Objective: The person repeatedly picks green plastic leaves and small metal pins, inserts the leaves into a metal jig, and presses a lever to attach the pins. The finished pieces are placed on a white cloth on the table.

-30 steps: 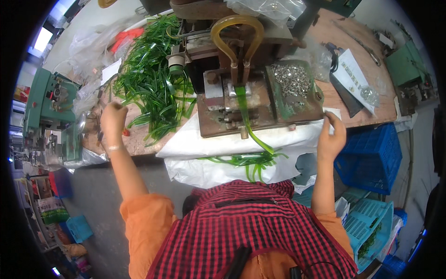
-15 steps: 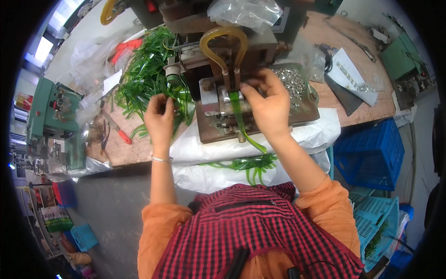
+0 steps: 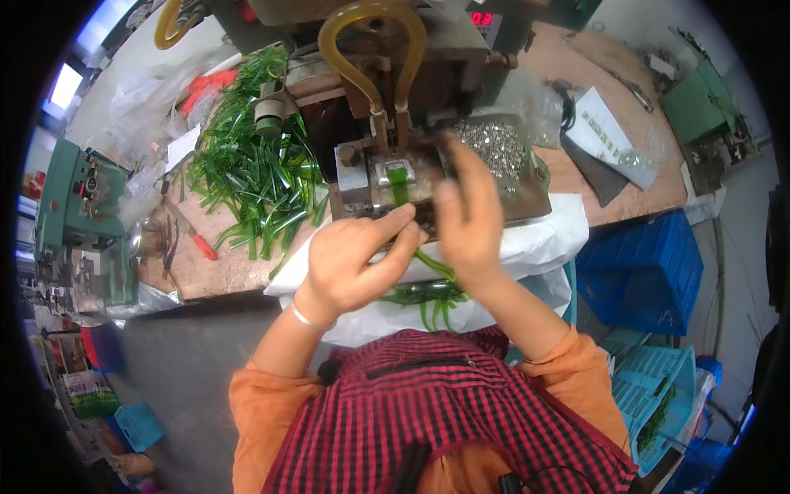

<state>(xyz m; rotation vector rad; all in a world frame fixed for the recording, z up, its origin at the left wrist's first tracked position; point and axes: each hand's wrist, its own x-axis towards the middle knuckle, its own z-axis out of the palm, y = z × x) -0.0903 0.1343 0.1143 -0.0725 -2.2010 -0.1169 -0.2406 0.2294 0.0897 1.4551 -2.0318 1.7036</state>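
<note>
A green plastic strip point(image 3: 400, 189) runs from the metal die of a small bench press point(image 3: 359, 174) toward me. My left hand point(image 3: 362, 257) is closed, pinching the strip between thumb and forefinger just in front of the die. On a small silvery metal piece point(image 3: 397, 174) in the die rests the strip's far end. My right hand point(image 3: 473, 218) is beside the die on its right, blurred by motion. Its thumb and fingers stand apart, and no held thing shows between them. Right behind this hand lies a heap of small shiny metal pieces point(image 3: 494, 148).
A pile of green strips point(image 3: 255, 169) lies left of the press, near a red-handled tool point(image 3: 203, 247). More strips point(image 3: 436, 303) lie on white sheeting point(image 3: 543, 239) by my lap. A yellow hose point(image 3: 415, 41) loops above the die. Blue crates point(image 3: 638, 272) stand to the right.
My left hand has moved right, from beside the strip pile to the strip at the die, and pinches it. My right hand has drawn back from the die, thumb and fingers parting.
</note>
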